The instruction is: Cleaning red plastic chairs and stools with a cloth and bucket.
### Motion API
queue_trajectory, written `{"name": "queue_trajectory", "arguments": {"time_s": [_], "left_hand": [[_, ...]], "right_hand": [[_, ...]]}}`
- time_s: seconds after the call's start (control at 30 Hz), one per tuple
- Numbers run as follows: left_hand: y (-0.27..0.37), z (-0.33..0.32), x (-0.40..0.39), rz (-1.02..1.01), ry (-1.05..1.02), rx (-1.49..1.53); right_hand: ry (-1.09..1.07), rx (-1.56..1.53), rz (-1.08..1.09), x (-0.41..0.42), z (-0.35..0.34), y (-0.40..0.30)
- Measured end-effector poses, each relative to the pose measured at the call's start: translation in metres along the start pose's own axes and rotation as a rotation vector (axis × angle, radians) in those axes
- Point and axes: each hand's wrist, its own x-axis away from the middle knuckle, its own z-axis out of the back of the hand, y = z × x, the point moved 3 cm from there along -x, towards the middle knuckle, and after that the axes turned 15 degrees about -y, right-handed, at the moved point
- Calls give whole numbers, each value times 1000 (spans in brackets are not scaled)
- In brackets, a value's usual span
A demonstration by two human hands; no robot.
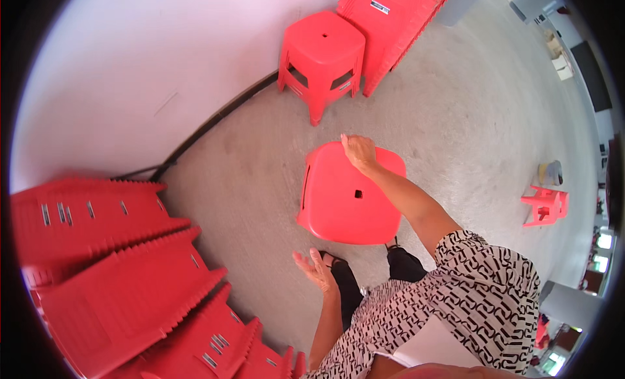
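Observation:
A red plastic stool (349, 210) stands before me, its square seat with rounded corners facing up and a small hole near the middle. My right hand (360, 150) lies at the far edge of that seat; its fingertips are partly hidden, so how firmly it grips cannot be told. Left of my feet, my left hand (316, 271) hangs in the air with fingers spread, holding nothing and apart from the stool. Farther off by the wall, another red plastic stool (324, 42) stands upright beside a tall stack of red stools (390, 25).
Several stacks of red plastic stools (117, 281) line the left side. A pale wall (122, 86) with a dark base strip runs along the upper left. On the concrete floor (468, 125) at the right are small red stools (547, 205) and a bucket (551, 173).

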Motion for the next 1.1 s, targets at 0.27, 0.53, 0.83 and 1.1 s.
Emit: {"name": "queue_trajectory", "arguments": {"time_s": [0.27, 0.53, 0.83, 1.1], "left_hand": [[67, -63, -108, -243, -356, -774], [47, -70, -111, -308, -340, -885], [65, -57, -101, -286, -387, -755], [54, -28, -109, -230, -340, -842]], "right_hand": [[29, 2, 113, 17, 10, -6], [-52, 4, 14, 29, 6, 8], [-56, 56, 37, 35, -7, -9], [-114, 12, 89, 42, -28, -28]]}}
